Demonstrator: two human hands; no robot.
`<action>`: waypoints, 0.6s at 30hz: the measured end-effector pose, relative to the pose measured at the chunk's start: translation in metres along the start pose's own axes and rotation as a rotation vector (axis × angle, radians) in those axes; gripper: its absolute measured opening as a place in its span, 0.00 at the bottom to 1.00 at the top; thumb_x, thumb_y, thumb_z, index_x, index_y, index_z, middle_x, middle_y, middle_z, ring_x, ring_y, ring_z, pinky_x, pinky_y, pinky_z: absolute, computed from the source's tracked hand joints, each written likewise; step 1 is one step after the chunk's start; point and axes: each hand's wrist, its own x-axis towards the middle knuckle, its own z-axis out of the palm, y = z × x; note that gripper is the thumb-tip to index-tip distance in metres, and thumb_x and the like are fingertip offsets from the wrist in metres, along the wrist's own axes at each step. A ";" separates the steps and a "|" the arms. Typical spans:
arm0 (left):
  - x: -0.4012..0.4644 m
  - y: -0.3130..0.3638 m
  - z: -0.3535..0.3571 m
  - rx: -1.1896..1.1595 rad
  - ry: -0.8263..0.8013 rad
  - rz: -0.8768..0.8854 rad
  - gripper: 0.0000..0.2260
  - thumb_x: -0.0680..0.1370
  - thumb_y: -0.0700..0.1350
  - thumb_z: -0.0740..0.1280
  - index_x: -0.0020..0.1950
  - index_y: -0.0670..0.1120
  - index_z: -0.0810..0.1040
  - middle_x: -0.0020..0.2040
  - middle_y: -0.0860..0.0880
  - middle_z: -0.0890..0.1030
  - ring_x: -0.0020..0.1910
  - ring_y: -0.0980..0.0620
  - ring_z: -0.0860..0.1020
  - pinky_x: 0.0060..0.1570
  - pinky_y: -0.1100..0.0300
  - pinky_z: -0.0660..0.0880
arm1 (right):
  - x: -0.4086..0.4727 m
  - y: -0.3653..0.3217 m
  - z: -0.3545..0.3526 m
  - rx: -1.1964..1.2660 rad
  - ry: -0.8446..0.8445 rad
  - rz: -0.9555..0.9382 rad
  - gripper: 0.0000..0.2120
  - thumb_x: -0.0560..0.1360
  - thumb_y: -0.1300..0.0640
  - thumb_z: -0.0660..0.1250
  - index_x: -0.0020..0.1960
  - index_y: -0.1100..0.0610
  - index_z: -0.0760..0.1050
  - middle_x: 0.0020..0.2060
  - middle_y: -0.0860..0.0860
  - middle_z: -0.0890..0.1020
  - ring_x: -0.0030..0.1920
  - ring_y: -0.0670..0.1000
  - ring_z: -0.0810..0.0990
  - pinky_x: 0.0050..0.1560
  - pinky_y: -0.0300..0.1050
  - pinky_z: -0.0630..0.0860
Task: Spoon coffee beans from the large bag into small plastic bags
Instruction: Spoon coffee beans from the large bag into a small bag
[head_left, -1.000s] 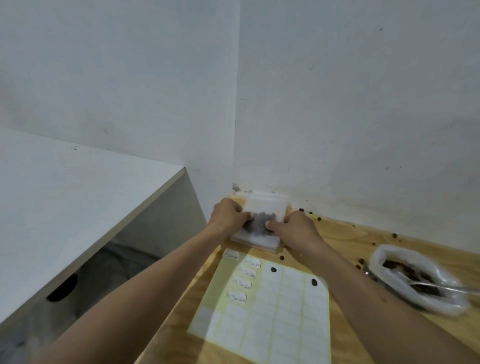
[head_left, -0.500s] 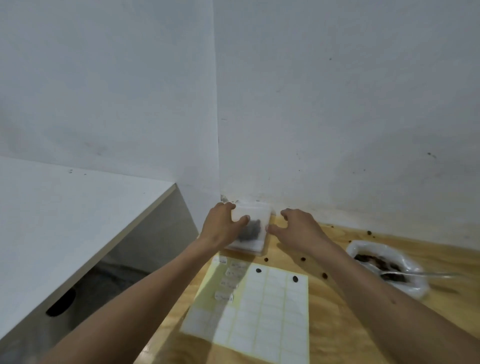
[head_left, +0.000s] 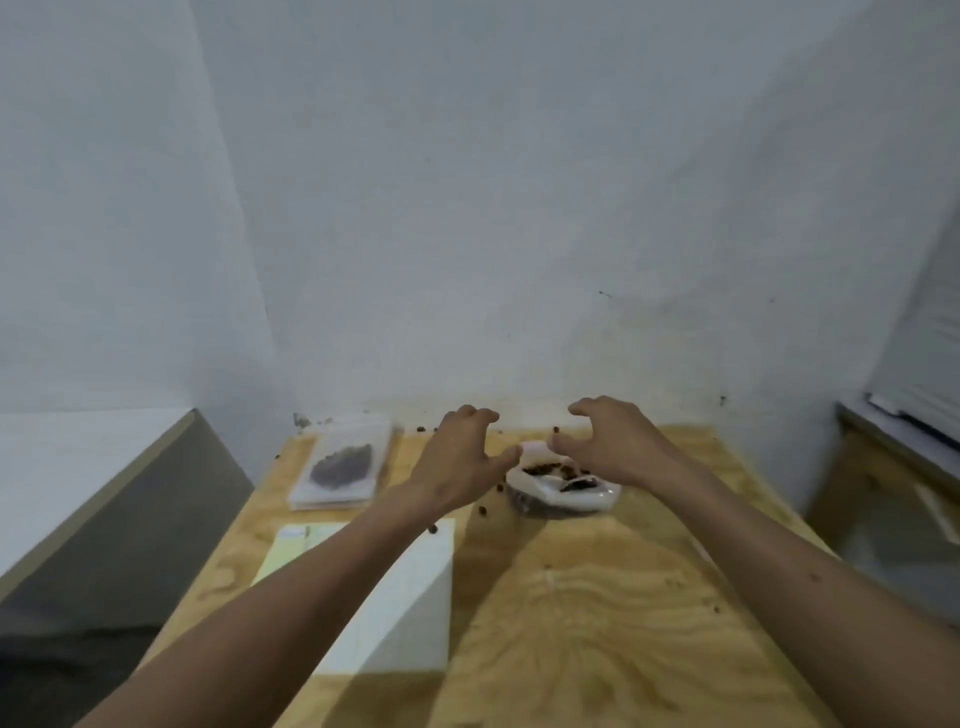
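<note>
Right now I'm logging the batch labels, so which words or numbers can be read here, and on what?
None can be read.
Label sheet: its cells look blank or blurred; no text legible.
Filled small bag: no readable label.
Large bag between the left hand and right hand: no print visible.

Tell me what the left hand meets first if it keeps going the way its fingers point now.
Probably the left rim of the large bag of beans: the left hand has its fingers curled toward it, thumb almost at the edge. Depth is unclear, so it may pass slightly above.
</note>
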 end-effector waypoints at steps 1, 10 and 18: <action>0.002 0.014 0.008 -0.008 -0.011 0.036 0.27 0.79 0.57 0.67 0.74 0.44 0.72 0.69 0.45 0.75 0.69 0.46 0.71 0.64 0.53 0.70 | -0.006 0.014 -0.007 -0.001 0.020 0.028 0.32 0.77 0.41 0.68 0.76 0.55 0.68 0.74 0.53 0.71 0.74 0.54 0.68 0.68 0.49 0.68; -0.003 0.125 0.079 -0.114 -0.165 0.264 0.23 0.79 0.54 0.69 0.69 0.42 0.76 0.60 0.46 0.79 0.57 0.47 0.78 0.51 0.57 0.71 | -0.069 0.126 -0.043 -0.071 0.069 0.271 0.31 0.77 0.39 0.69 0.73 0.56 0.73 0.71 0.54 0.75 0.69 0.55 0.75 0.64 0.49 0.72; -0.009 0.160 0.136 0.085 -0.488 0.216 0.24 0.70 0.64 0.74 0.49 0.44 0.79 0.57 0.41 0.76 0.62 0.42 0.73 0.55 0.50 0.75 | -0.107 0.162 -0.030 -0.190 -0.160 0.469 0.20 0.77 0.43 0.71 0.49 0.61 0.78 0.51 0.57 0.81 0.52 0.56 0.81 0.43 0.47 0.77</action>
